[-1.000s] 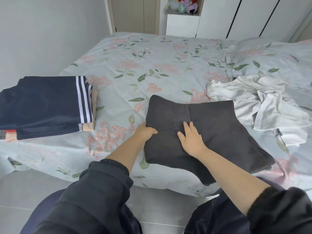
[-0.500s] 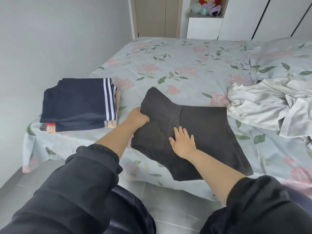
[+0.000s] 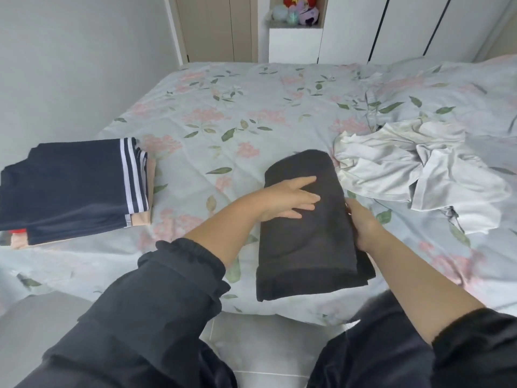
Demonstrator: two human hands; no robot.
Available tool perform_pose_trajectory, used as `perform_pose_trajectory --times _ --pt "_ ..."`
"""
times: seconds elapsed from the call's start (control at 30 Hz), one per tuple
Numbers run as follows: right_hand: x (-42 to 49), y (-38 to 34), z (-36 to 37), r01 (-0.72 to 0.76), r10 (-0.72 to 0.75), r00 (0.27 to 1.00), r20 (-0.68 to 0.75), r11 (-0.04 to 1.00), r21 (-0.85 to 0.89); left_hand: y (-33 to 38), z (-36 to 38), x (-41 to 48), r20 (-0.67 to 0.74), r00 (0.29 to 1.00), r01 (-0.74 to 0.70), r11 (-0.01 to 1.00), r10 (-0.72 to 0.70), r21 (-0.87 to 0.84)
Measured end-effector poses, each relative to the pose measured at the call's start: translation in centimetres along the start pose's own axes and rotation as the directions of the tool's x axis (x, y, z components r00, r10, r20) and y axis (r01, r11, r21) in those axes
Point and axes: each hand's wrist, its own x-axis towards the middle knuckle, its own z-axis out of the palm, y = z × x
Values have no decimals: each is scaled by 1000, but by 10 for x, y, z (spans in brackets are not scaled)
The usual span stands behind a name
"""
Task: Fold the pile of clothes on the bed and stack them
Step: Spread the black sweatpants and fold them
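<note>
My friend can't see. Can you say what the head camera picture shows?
A person's left hand lies flat on a folded dark grey garment on a floral bed, the right hand at its right edge. A folded stack, navy on top, sits left, crumpled white clothes right.

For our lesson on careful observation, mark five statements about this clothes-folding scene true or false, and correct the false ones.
1. The left hand lies flat on the dark grey garment. True.
2. The white garment is neatly folded. False: it lies crumpled on the bed.
3. A navy striped garment tops the folded stack. True.
4. The dark grey garment sits on the folded stack. False: it lies on the bed, apart from the stack.
5. The right hand holds the white garment. False: it grips the dark grey garment's right edge.
</note>
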Motion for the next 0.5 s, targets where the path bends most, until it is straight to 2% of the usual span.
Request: perform_pose_trajectory --times 0.07,0.13,0.23,0.3,0.37,0.5 --pt "0 1 -14 -2 1 1000 -25 999 -47 -21 2 11 -145 986 -50 971 86 235" --pt "-2 5 -16 14 -15 1000 -7 989 -147 -48 6 21 -269 957 35 883 105 467" --pt "-4 10 -8 158 -186 982 -13 869 -469 -85 24 29 -314 949 171 788 29 591" --pt "-2 8 -3 263 -336 941 -34 792 -551 -97 34 32 -403 913 191 809 60 555" --pt "3 8 -4 320 -412 910 -36 758 -568 -100 36 33 -494 868 166 904 55 394" --pt "15 15 -8 243 -417 906 -68 645 -725 -104 34 26 -538 842 71 980 40 184"
